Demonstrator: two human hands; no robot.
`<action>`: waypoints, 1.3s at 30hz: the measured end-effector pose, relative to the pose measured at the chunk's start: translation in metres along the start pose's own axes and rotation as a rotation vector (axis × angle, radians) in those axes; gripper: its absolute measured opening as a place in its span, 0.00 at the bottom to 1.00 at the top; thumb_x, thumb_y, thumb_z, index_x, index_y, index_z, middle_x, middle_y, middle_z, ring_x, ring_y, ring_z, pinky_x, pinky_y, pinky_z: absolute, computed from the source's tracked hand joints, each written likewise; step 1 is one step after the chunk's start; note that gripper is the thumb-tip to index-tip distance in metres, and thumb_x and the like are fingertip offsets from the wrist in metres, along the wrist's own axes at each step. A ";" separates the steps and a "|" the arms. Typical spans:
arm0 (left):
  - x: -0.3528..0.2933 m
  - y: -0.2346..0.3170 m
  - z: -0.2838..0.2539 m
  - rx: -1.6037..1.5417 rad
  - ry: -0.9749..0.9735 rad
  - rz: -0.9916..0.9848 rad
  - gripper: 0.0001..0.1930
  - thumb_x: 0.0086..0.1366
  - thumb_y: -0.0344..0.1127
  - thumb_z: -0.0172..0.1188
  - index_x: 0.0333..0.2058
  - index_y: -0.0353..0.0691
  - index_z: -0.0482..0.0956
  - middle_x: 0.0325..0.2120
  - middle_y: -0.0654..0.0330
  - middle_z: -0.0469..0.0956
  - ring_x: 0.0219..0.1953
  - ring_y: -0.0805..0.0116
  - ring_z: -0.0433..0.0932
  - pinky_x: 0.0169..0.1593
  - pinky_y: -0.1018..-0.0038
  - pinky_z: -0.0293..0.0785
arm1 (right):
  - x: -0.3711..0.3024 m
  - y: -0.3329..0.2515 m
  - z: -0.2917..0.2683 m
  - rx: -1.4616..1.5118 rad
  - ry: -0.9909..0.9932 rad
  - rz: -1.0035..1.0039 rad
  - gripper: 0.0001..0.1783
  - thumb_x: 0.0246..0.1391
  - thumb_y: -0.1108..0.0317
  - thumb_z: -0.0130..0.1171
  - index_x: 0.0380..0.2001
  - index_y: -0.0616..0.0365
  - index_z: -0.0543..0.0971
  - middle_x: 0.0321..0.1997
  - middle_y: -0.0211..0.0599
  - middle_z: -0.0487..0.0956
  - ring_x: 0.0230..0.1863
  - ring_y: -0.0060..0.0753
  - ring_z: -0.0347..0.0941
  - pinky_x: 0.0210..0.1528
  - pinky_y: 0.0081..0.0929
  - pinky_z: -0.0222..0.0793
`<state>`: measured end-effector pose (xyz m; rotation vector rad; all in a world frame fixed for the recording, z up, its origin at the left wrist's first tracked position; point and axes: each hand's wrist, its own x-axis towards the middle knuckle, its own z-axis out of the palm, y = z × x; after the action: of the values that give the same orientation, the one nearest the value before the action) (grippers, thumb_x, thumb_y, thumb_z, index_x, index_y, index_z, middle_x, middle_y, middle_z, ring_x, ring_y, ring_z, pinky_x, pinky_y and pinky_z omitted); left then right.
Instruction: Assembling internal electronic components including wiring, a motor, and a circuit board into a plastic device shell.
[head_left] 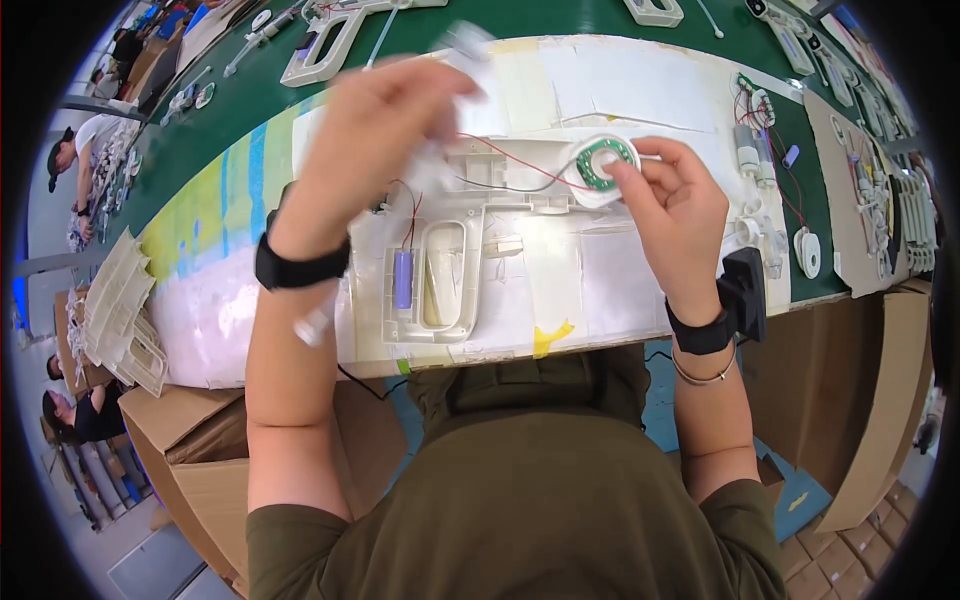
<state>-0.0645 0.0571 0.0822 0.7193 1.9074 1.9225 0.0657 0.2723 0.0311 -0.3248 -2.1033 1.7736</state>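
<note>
My right hand (682, 205) pinches a round white housing (592, 196) with a ring-shaped green circuit board inside it. Red and black wires run left from that housing toward the white handled shell (468, 300) lying on the work surface. A purple battery cell (403, 280) sits in the shell's grip, beside its oblong opening. My left hand (380, 130) is raised over the shell's left end, smeared by motion. Near its fingertips is a blurred clear piece (466, 42); whether the hand holds it cannot be made out.
White curved shells (120, 310) are stacked at the left edge. More wired parts (755, 150) lie on the green tabletop (808, 215) at right, with a cardboard sheet (850, 200) beyond. Cardboard boxes (215, 470) stand below the table's edge. Other people are at far left.
</note>
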 end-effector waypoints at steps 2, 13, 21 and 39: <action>-0.011 0.002 0.038 0.686 -0.251 0.131 0.11 0.65 0.37 0.51 0.31 0.35 0.76 0.16 0.58 0.73 0.21 0.61 0.74 0.28 0.68 0.71 | 0.002 -0.008 0.009 0.078 0.030 -0.045 0.13 0.51 0.72 0.62 0.40 0.65 0.74 0.30 0.35 0.81 0.29 0.18 0.76 0.32 0.15 0.71; -0.015 -0.009 0.067 0.973 -0.322 0.206 0.06 0.61 0.31 0.51 0.34 0.34 0.73 0.23 0.48 0.74 0.27 0.46 0.74 0.31 0.59 0.69 | -0.004 0.005 0.019 -0.274 -0.007 -0.373 0.16 0.50 0.68 0.61 0.42 0.61 0.73 0.31 0.44 0.77 0.30 0.43 0.76 0.32 0.30 0.72; -0.022 -0.032 -0.013 1.281 -0.199 0.445 0.35 0.48 0.49 0.67 0.53 0.38 0.69 0.50 0.53 0.72 0.49 0.51 0.71 0.52 0.62 0.66 | 0.021 -0.006 -0.010 -1.060 -0.147 -0.204 0.14 0.56 0.59 0.55 0.28 0.58 0.69 0.16 0.49 0.74 0.25 0.53 0.74 0.25 0.38 0.68; -0.049 -0.056 -0.004 1.339 -0.162 0.309 0.35 0.43 0.54 0.67 0.49 0.43 0.72 0.52 0.58 0.71 0.48 0.54 0.71 0.50 0.63 0.68 | 0.030 0.019 -0.003 -0.771 -0.167 -0.123 0.15 0.56 0.57 0.54 0.35 0.59 0.69 0.15 0.48 0.73 0.19 0.55 0.71 0.20 0.42 0.65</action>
<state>-0.0331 0.0282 0.0214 1.4667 2.9171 0.3678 0.0391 0.2904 0.0165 -0.2349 -2.7889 0.8786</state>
